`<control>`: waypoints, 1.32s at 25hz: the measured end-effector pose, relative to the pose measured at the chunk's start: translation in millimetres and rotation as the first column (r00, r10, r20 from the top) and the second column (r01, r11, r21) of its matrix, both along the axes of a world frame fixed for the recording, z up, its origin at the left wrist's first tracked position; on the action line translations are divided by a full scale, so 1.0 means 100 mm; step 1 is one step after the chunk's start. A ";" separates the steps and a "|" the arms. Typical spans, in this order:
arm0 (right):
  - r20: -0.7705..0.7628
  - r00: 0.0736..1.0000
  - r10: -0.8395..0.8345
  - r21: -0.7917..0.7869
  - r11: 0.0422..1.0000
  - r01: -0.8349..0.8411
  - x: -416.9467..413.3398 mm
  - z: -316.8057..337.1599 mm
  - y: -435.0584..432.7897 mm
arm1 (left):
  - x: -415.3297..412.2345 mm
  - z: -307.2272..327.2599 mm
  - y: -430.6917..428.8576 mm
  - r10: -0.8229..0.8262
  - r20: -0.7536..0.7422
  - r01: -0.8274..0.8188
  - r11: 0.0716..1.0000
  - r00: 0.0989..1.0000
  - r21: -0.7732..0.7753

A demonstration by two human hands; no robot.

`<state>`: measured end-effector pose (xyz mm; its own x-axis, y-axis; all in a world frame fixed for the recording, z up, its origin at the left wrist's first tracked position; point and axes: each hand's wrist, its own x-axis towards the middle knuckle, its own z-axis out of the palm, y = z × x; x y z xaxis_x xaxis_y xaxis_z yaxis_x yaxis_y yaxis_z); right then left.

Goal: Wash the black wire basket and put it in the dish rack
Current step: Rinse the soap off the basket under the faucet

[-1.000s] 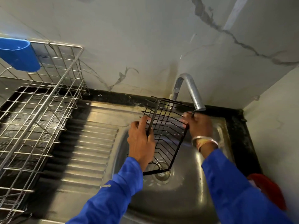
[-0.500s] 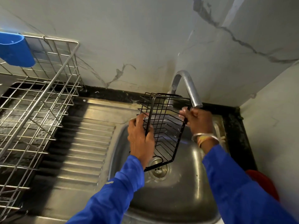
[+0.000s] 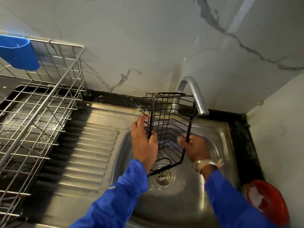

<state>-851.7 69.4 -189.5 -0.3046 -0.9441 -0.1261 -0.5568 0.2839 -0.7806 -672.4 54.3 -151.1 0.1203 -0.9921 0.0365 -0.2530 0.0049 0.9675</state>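
1. The black wire basket (image 3: 170, 129), a rectangular rack of thin dark metal rods, is held tilted on end above the sink bowl. Its upper end is just beside the tap spout and its lower corner is over the drain.
2. The left hand (image 3: 144, 143) grips the basket's left edge rod, with the fingers curled behind it and the thumb across the front.
3. The right hand (image 3: 195, 148), slightly blurred, pinches the right edge rod low down. There are bangles on that wrist.
4. The curved steel tap (image 3: 195, 96) arches from the marble wall. I cannot tell whether water is running.
5. The stainless steel sink (image 3: 218, 162) has a round perforated drain (image 3: 162, 176) and a ribbed drainboard (image 3: 85, 153) on its left.
6. The silver wire dish rack (image 3: 41, 112) stands well to the left, with a blue plastic holder (image 3: 18, 53) hooked on its rim.
7. A red plastic bowl (image 3: 271, 204) sits at the right corner.
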 end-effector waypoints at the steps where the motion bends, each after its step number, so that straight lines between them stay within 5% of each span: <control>1: 0.058 0.995 -0.081 -0.059 0.995 0.085 -0.05 0.11 -0.19 | -0.01 -0.03 0.05 -0.030 -0.004 0.030 1.000 1.000 0.006; 5: 0.313 0.900 -0.305 -0.158 0.917 0.366 -0.11 0.28 -0.57 | -0.12 -0.06 0.19 -0.063 -0.067 0.062 0.998 0.996 -0.022; 9: 0.284 0.940 -0.189 -0.028 0.978 0.205 0.16 -0.02 0.05 | -0.11 -0.01 0.13 0.040 -0.158 -0.042 0.999 0.987 -0.009; 12: 0.122 0.988 -0.095 0.117 0.990 0.081 0.14 -0.21 0.26 | -0.01 -0.07 0.08 0.036 -0.152 -0.035 0.999 0.988 0.014; 17: 0.210 0.940 -0.270 -0.053 0.957 0.287 0.05 0.24 -0.22 | -0.05 -0.07 0.27 -0.072 -0.161 0.081 0.995 0.984 0.053; 19: 0.356 0.895 -0.268 -0.068 0.948 0.311 0.06 0.27 -0.24 | -0.07 -0.06 0.27 -0.049 -0.176 0.059 0.997 0.983 0.050; 27: 0.323 0.931 -0.168 0.168 0.979 0.119 0.05 -0.13 0.19 | 0.01 -0.06 0.21 0.009 -0.175 0.007 0.996 0.985 0.087; 33: 0.564 0.805 -0.187 -0.058 0.963 0.264 -0.07 0.53 -0.60 | -0.06 -0.03 0.31 -0.053 -0.145 0.060 0.997 0.988 0.048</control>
<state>-859.1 9.4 -136.3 -0.4273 -0.8767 -0.2211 0.0422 0.2250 -0.9735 -678.8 85.3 -153.8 0.0642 -0.9975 -0.0288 -0.1119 -0.0359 0.9931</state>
